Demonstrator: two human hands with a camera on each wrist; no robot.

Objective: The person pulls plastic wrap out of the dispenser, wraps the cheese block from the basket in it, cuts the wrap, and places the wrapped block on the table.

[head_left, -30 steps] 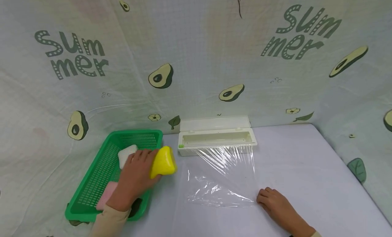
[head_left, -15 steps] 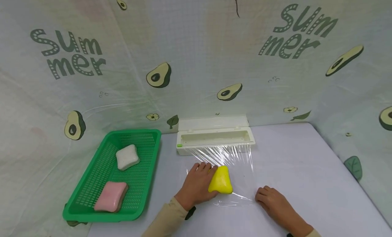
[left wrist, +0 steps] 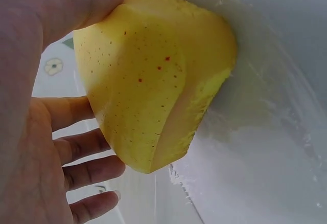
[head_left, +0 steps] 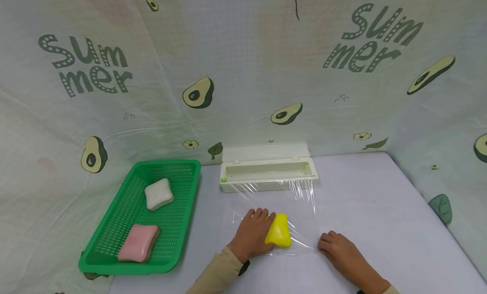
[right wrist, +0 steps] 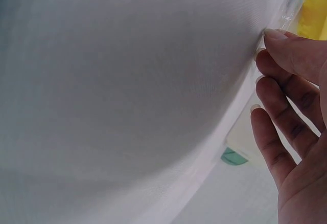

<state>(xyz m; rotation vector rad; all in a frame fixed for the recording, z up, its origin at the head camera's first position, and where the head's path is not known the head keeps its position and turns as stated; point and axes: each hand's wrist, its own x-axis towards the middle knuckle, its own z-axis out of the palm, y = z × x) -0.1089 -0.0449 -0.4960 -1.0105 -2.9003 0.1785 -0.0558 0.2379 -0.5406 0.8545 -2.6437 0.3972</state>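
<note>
A pillow-shaped yellow sponge point(head_left: 279, 231) lies low over the clear plastic wrap point(head_left: 243, 213), near its front edge. My left hand point(head_left: 254, 235) grips it from the left; the left wrist view shows the thumb on one side of the sponge point(left wrist: 138, 75) and fingertips against the other. At the front right corner of the wrap, my right hand point(head_left: 342, 252) pinches the film between thumb and forefinger, with the other fingers point(right wrist: 278, 142) loosely bent. The wrap runs back to a white dispenser box point(head_left: 268, 185) with its lid raised.
On the left stands a green basket point(head_left: 187, 218) holding a white sponge point(head_left: 159, 194) and a pink sponge point(head_left: 138, 243). A printed cloth point(head_left: 243, 74) hangs behind the white table point(head_left: 361, 192), and the right side of the table is bounded by cloth too.
My left hand has carried the yellow sponge rightward from the basket and down over the plastic wrap. It has since shifted slightly nearer the front. My right hand stays at the wrap's corner.
</note>
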